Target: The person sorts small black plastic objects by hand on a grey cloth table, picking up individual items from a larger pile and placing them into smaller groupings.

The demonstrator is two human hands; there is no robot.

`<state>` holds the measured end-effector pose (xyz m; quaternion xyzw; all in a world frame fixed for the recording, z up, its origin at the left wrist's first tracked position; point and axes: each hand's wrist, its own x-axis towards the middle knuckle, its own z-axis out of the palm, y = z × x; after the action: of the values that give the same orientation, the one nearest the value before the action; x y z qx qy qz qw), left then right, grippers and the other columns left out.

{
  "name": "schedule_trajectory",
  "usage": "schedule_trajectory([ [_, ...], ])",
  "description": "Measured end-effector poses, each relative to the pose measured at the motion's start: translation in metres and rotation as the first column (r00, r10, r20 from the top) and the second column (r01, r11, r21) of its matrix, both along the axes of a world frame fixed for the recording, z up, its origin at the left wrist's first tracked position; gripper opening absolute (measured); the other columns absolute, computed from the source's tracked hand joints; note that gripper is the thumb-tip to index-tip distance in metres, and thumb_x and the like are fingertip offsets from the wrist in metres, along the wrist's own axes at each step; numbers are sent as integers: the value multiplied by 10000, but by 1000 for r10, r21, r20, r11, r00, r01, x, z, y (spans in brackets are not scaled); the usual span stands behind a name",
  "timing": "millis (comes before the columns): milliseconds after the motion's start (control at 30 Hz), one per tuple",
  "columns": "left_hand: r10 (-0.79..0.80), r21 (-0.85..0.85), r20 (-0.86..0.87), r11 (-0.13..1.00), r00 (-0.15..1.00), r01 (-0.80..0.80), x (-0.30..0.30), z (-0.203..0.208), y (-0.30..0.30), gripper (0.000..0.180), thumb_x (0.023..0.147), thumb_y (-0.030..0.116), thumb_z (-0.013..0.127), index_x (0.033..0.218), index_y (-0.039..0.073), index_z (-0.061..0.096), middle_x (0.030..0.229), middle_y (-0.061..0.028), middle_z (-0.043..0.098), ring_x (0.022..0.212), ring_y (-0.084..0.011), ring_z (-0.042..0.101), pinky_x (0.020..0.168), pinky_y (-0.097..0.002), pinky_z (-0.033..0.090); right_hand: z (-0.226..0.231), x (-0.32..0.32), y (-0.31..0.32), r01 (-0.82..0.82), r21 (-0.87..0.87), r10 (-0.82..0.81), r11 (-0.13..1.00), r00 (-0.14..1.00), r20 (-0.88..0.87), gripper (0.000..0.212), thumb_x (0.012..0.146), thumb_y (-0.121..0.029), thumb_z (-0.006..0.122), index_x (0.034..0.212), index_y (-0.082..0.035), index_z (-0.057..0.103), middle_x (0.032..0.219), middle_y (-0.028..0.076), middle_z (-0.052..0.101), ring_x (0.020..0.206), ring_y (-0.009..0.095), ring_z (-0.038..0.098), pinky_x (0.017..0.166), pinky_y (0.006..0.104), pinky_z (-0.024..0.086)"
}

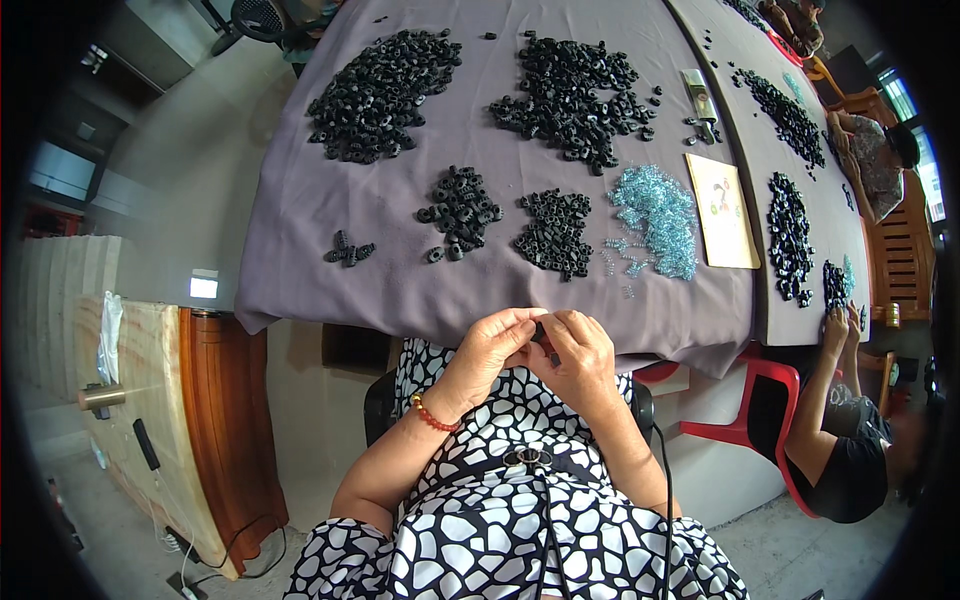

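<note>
My left hand [488, 352] and my right hand [578, 358] meet just past the table's near edge, fingers bent and pinched together. Between the fingertips shows a small black plastic piece [541, 331], mostly hidden; both hands seem to grip it. On the grey-purple cloth beyond lie a heap of small black blocky parts [555, 232] and a pile of small pale-blue coil springs [655, 218]. Left of these sit a heap of black ribbed pieces [463, 210] and a small cluster of similar pieces [348, 249].
Two larger heaps of black parts, one left [385, 95] and one right [580, 100], lie farther back. A printed card [722, 210] and a tube [699, 97] lie at the right. Another person [840, 440] works there by a red chair [760, 400]. A wooden table [150, 420] stands left.
</note>
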<state>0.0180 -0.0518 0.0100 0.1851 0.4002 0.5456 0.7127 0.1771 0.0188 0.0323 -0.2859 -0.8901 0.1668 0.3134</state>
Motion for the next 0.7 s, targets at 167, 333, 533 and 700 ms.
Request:
schedule_trajectory([
  [167,113,-30,15,993,993,-112,2,6,3,363,1091,179,539,1407,3,558,1168,-30,658,1061,-103,659,910,-277,586,1,-1,-3,55,-111,-49,992,997,51,478,744,-108,797,1193,-23,657,1001,97,623,860,279,658,752,386,553],
  [333,170,42,88,984,982,-174,-6,3,4,463,1069,208,582,1482,24,486,1182,-50,659,1146,-184,658,1050,-361,544,2,3,4,116,-314,-149,942,986,-81,484,849,-98,793,1299,-20,634,1100,135,651,714,230,678,637,340,568],
  [533,172,106,381,968,909,-227,-17,-15,0,443,1034,281,637,1403,50,554,1113,-35,691,1047,-168,703,960,-315,590,-30,9,19,184,-189,-222,965,953,-206,183,916,46,665,1086,-8,708,904,122,665,620,167,615,547,293,491],
  [700,261,152,336,933,905,-326,-42,-8,-2,371,1021,302,660,1292,58,591,1088,-52,690,927,-146,719,803,-271,610,-48,11,21,238,-182,-276,954,934,-226,132,945,30,636,1047,-7,711,881,134,667,742,265,658,647,352,532],
])
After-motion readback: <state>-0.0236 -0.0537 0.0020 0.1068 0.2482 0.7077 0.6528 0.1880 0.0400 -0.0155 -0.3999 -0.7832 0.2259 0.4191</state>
